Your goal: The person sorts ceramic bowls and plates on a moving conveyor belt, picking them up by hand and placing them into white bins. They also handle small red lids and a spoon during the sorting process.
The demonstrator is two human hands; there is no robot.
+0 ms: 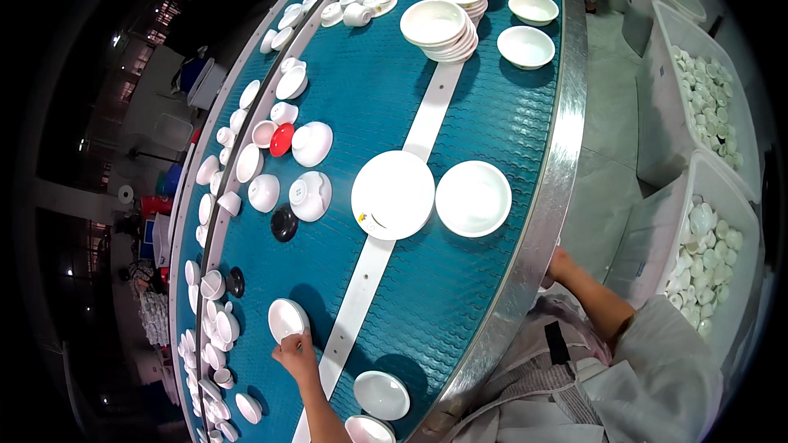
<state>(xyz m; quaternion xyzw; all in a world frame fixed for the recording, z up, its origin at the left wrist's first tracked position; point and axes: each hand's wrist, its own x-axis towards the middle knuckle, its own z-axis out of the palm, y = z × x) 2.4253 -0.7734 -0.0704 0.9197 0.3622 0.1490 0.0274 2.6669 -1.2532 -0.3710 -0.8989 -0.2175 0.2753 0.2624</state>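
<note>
On the blue conveyor belt [328,262], my left hand [297,351] grips the rim of a white bowl [285,317], its fingers closed at the near side. The bowl is tilted a little and casts a shadow on the belt. Down by the outer side of the metal rail [538,221] is my right hand [558,266], its fingers mostly hidden. Beyond my left hand lie a large white plate [392,195] and, right of it, a round white dish [474,198]. Two more white bowls, one of them an oval bowl [382,395], sit near my left forearm.
Stacked white bowls [435,23] stand at the far end, beside a row of single bowls [525,47]. Many small cups and bowls crowd the left divider [238,139], with a red dish [281,139] and a black one [284,222]. White bins [657,221] of small white pieces stand right.
</note>
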